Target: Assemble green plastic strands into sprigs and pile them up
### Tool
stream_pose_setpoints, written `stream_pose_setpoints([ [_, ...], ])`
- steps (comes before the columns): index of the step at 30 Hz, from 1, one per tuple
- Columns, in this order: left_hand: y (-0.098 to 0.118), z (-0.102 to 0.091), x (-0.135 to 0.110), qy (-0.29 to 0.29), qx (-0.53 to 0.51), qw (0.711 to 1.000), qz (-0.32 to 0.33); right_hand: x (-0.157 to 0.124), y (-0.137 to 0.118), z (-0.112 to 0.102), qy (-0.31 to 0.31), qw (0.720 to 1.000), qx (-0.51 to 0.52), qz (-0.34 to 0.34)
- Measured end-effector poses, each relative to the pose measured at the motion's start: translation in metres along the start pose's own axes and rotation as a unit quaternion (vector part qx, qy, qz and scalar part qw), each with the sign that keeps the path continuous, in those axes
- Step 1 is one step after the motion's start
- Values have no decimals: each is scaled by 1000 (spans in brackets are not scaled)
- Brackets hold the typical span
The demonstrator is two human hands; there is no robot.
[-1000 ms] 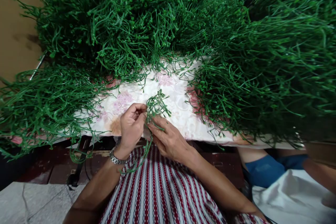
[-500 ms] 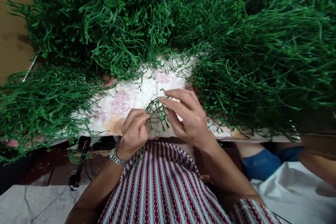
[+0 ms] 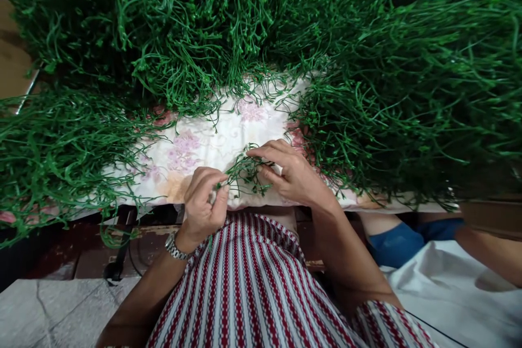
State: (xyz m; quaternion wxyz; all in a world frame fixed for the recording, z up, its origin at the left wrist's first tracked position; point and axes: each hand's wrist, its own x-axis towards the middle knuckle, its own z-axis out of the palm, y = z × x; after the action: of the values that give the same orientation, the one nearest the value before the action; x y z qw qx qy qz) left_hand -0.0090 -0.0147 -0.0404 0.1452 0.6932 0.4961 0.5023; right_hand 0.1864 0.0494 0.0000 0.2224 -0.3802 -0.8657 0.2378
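Note:
Between my hands is a small bunch of thin, branching green stems (image 3: 247,171) with tiny knobbed tips. My left hand (image 3: 204,198), with a metal-banded watch on its wrist, pinches the bunch's left end between thumb and forefinger. From the right, my right hand (image 3: 291,174) has its bent fingers and thumb around the tips, with stems between them. Both hands are just above the near edge of a floral cloth (image 3: 228,136). Part of the bunch is hidden behind the right fingers.
Big heaps of similar green stems lie at the back (image 3: 171,27), on the right (image 3: 408,109) and on the left (image 3: 61,152). A person's knee in blue cloth (image 3: 395,244) is at the lower right, beside white fabric (image 3: 448,288).
My left thumb and forefinger have opened out a little from a tighter fist. My right fingers have come down and closer around the stem tips. The view has shifted slightly.

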Motion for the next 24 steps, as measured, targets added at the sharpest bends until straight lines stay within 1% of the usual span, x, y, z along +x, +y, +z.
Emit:
stream_pose_setpoints([
  [3,3,0,2,-32,73,997,-10,-1,2,1,4,999,47,13],
  [5,5,1,3,-52,113,992,-37,-1,1,2,6,997,77,20],
  [7,6,3,3,-69,127,987,-67,-1,-1,3,14,993,118,27],
  [10,7,3,4,-78,110,987,-91,0,-3,4,31,981,188,32],
  [12,5,0,5,-69,81,989,-102,1,-2,3,46,975,217,32],
  [14,2,-6,7,-56,20,989,-132,2,1,0,69,970,229,38],
  [17,-3,-15,11,-33,-106,977,-184,3,8,-3,110,967,223,64],
  [19,-6,-19,13,-22,-170,968,-181,5,12,-4,119,966,218,77],
  [21,-6,-22,14,-41,-209,961,-175,7,13,-4,107,966,223,74],
  [24,-2,-25,20,-112,-215,951,-194,9,9,-2,87,970,222,55],
])
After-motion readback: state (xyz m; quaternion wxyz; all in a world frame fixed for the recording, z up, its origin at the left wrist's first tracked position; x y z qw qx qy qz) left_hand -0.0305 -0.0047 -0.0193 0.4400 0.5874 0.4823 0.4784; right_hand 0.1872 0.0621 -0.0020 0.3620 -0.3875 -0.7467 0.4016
